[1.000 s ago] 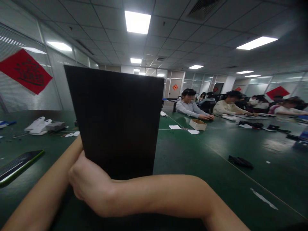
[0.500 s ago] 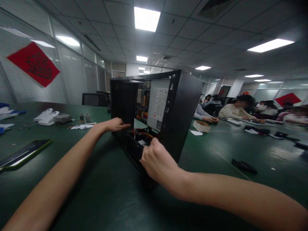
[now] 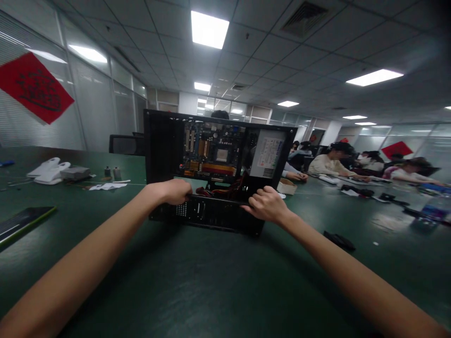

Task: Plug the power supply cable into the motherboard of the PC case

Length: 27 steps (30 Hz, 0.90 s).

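Note:
A black computer case (image 3: pixel 162 141) stands tilted on the green table, its open side towards me. Inside show a motherboard (image 3: pixel 214 148), a grey power supply (image 3: pixel 268 152) with a label, and a bundle of cables (image 3: pixel 221 191). My left hand (image 3: pixel 176 191) is closed round the near edge of the case at the left. Farther right along that same edge, my right hand (image 3: pixel 267 203) grips the frame with its fingers curled over. The fingertips of both hands are partly hidden.
On the green table (image 3: pixel 197 281) at left lie white gloves (image 3: pixel 49 171), a grey metal box (image 3: pixel 75 173) and a green-edged black device (image 3: pixel 26 224). To the right are a small carton (image 3: pixel 287 187) and a black item (image 3: pixel 338 241). Several people sit beyond.
The case has turned so its open side faces me more squarely, showing the motherboard. My right hand has moved right and away from me with the edge; the left still grips the case.

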Available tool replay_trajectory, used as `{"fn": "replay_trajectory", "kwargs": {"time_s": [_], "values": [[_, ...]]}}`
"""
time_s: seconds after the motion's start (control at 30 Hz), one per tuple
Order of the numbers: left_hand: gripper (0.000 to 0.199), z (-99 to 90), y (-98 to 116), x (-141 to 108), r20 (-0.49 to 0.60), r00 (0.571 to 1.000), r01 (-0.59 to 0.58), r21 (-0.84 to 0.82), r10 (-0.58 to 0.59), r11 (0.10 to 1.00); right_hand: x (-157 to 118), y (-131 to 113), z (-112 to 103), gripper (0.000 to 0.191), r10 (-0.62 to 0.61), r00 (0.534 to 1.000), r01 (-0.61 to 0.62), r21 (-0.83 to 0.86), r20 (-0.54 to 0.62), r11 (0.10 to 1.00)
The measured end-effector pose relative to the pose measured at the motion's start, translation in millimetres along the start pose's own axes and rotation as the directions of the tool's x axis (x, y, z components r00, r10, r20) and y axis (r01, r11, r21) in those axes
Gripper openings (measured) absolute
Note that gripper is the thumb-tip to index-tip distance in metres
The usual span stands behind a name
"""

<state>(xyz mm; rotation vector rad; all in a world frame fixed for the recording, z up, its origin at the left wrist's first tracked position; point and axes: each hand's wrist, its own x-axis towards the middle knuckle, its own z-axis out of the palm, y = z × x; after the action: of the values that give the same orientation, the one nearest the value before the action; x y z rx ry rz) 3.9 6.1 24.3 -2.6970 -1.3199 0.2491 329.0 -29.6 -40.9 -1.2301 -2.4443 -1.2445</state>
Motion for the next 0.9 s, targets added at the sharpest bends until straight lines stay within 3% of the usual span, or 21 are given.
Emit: {"fn": "replay_trajectory", "kwargs": {"time_s": [0.2, 0.53, 0.7, 0.9], "values": [[0.024, -12.8, 18.9, -18.5, 0.059, 0.997, 0.050, -0.043, -0.048, 0.998, 1.3, 8.5, 5.6, 0.048, -0.016, 0.999, 0.020, 0.120, -0.030, 0.993], [0.025, -19.3, 18.8, -28.5, 0.144, 0.989, 0.021, -0.041, -0.014, 0.999, 0.0, 8.5, 0.0, 0.048, -0.111, 0.994, 0.112, 0.051, -0.014, 0.992], [0.023, -20.3, 16.4, -31.0, 0.179, 0.983, -0.012, -0.090, 0.028, 0.996, -5.4, 6.1, -9.9, 0.043, -0.100, 0.995, 0.102, 0.090, -0.027, 0.991], [0.057, -26.0, 15.5, -31.8, 0.205, 0.979, 0.034, -0.187, 0.005, 0.982, -2.3, -1.8, -32.4, 0.052, -0.049, 0.995, 0.041, 0.098, 0.081, 0.994]]}}
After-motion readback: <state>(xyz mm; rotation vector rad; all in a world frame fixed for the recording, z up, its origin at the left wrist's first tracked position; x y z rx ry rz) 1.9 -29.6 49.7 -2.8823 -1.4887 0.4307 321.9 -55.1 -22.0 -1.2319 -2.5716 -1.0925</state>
